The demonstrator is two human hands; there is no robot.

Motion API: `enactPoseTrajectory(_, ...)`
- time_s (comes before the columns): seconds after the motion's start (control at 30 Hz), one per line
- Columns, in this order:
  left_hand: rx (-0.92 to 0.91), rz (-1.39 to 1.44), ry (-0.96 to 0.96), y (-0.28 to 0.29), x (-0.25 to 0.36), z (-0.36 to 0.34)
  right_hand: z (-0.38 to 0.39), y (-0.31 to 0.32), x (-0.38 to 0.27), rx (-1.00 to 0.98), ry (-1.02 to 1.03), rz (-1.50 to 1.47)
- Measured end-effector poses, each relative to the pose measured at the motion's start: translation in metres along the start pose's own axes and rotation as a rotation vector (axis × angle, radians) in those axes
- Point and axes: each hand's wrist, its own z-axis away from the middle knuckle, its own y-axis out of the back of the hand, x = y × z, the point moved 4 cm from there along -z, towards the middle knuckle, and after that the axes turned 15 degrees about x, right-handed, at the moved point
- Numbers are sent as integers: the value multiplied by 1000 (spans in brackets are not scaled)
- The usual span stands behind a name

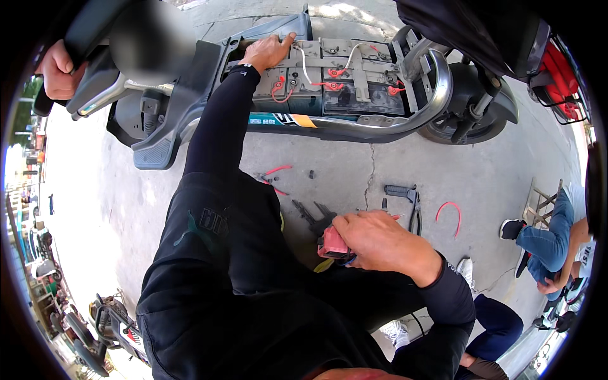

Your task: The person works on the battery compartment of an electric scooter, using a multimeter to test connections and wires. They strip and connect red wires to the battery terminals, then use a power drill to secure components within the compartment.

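Note:
A scooter's open battery bay holds several grey batteries (342, 47) strapped together. Across them run red and white wires (306, 66) with red terminal caps (335, 73). My left hand (269, 52) rests on the batteries at the bay's left end, thumb stretched out; its other fingers are partly hidden. Close to my body, my right hand (383, 240) is closed around a red and black handheld tool (334, 243). Two dark prongs (311, 215) show at the tool's far end; whether they belong to it I cannot tell.
On the concrete lie red-handled pliers (277, 170), dark pliers (415, 212), and a curved red wire (457, 215). Another person's hand (60, 71) grips the handlebar at far left. A seated person in jeans (551, 234) is at right. The scooter's chrome bar (437, 95) borders the bay.

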Motion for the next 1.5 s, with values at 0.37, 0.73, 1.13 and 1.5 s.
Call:
enactPoseTrajectory(0.37, 103, 189, -238, -9, 115, -47, 6, 2, -3, -5, 28, 27)
enactPoseTrajectory(0.73, 150, -83, -422, -82, 142, -57, 38, 5, -11, 62, -27, 5)
enactPoseTrajectory(1.13, 89, 8, -532, -18, 160, -41, 23, 2, -3, 12, 18, -7)
enactPoseTrajectory(1.5, -277, 522, 169, 144, 154, 144, 1, -9, 5, -57, 89, -16)
